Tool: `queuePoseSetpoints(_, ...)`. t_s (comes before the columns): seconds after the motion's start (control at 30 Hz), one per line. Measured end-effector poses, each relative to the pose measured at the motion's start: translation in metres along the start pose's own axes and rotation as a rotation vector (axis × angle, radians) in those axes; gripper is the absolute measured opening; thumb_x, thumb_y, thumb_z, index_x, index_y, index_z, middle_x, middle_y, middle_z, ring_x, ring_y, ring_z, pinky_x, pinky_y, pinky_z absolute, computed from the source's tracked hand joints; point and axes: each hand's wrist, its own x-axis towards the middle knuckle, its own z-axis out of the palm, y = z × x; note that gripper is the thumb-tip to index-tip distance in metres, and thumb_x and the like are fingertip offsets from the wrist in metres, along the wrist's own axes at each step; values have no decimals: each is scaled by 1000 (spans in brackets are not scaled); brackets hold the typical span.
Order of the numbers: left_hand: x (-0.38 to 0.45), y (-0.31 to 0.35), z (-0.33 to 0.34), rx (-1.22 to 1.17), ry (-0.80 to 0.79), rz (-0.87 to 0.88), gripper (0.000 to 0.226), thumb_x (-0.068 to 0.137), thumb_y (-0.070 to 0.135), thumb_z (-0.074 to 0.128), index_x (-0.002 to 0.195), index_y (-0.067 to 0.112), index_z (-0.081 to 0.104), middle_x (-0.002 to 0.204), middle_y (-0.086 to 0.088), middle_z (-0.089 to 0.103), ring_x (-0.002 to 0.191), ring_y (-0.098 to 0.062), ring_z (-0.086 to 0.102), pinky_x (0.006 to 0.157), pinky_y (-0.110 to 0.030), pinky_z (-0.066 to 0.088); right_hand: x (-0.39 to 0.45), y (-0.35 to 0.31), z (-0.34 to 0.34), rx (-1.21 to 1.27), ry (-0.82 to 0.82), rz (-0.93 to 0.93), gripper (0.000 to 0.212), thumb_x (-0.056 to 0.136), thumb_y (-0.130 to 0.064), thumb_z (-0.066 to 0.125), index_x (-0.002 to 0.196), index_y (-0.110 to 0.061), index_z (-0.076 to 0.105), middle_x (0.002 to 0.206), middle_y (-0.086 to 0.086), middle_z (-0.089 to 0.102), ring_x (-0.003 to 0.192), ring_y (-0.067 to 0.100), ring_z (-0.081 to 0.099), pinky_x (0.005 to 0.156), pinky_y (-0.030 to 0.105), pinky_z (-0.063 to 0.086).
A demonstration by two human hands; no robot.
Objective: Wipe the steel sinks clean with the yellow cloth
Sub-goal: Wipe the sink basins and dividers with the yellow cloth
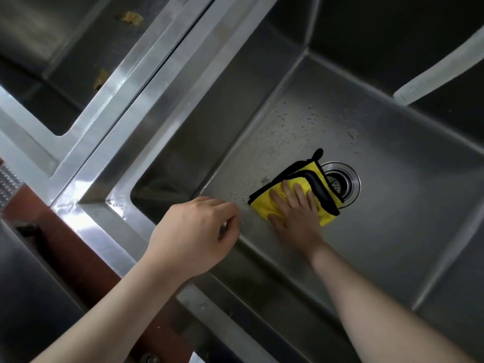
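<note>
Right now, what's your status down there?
Right hand flat on yellow cloth, pressing sink floor. Left hand idle, loosely curled. Cloth overlaps drain.

My right hand (296, 213) lies flat, fingers spread, pressing the folded yellow cloth (298, 189) against the wet floor of the steel sink (392, 205), with the drain (340, 182) just beyond my fingertips and partly under the cloth's black-trimmed edge. My left hand (193, 231) hangs loosely curled over the sink's near rim, beside the right and holding nothing. Past my left hand, a second sink (65, 74) shows yellowish scraps (132, 18) on its wall.
</note>
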Motion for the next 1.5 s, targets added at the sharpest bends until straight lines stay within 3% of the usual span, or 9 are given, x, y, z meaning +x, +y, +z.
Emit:
queuePoseSetpoints(0.17, 0, 0, -2, -30, -1, 20, 27, 94, 33, 39, 88, 33, 66, 78, 18, 64, 70, -4, 62, 54, -24, 52, -21, -12, 10, 62, -23, -117, 58, 98, -60, 27, 152, -39, 29, 164, -7, 5, 152, 21, -5, 122, 47, -4)
queuePoseSetpoints(0.47, 1, 1, -3, -50, 8, 24, 28, 93, 32, 40, 85, 31, 67, 76, 16, 64, 67, -5, 63, 52, -25, 53, -38, -23, 27, 78, -72, -360, 47, 99, -41, 35, 145, -37, 43, 160, -5, 26, 150, 27, 16, 120, 47, 1)
queuePoseSetpoints(0.6, 1, 0, -2, -61, -12, 20, 29, 94, 32, 39, 86, 30, 67, 77, 16, 64, 68, -5, 62, 53, -25, 53, -36, -25, 27, -15, -73, -399, 49, 98, -46, 35, 145, -36, 44, 159, -1, 31, 147, 31, 24, 117, 51, 6)
queuePoseSetpoints(0.7, 2, 0, -2, -64, -22, 11, 27, 94, 32, 41, 86, 30, 67, 77, 15, 64, 68, -6, 63, 53, -27, 53, -29, -31, 24, -115, -50, -379, 57, 92, -55, 37, 145, -36, 43, 158, 1, 33, 145, 33, 31, 115, 55, 12)
queuePoseSetpoints(0.97, 2, -1, -3, -82, -60, -2, 30, 97, 35, 38, 88, 31, 67, 79, 15, 63, 73, -4, 62, 58, -24, 52, 12, -25, 10, -153, -8, -277, 75, 87, -71, 37, 151, -32, 36, 162, 6, 25, 147, 37, 23, 115, 60, 14)
queuePoseSetpoints(1.2, 1, -3, -3, -100, -69, -3, 28, 97, 34, 39, 90, 31, 66, 81, 16, 65, 74, -3, 62, 59, -23, 53, 54, -11, -8, -196, 28, -165, 76, 86, -70, 35, 151, -32, 34, 162, 6, 23, 147, 37, 21, 117, 60, 13)
queuePoseSetpoints(1.37, 1, -4, -2, -84, -74, 6, 27, 96, 33, 39, 91, 32, 65, 82, 16, 65, 74, -4, 62, 60, -22, 53, 80, -11, -19, -190, -2, -64, 78, 86, -71, 21, 155, -34, 18, 165, 4, 6, 151, 36, 5, 119, 58, -1)
queuePoseSetpoints(1.5, 2, -4, -2, -98, -73, 10, 29, 96, 35, 36, 93, 32, 66, 84, 15, 66, 77, -5, 63, 61, -25, 54, 73, -26, -6, -198, 20, -62, 76, 89, -66, 27, 154, -28, 28, 163, 10, 16, 147, 43, 17, 115, 61, 4)
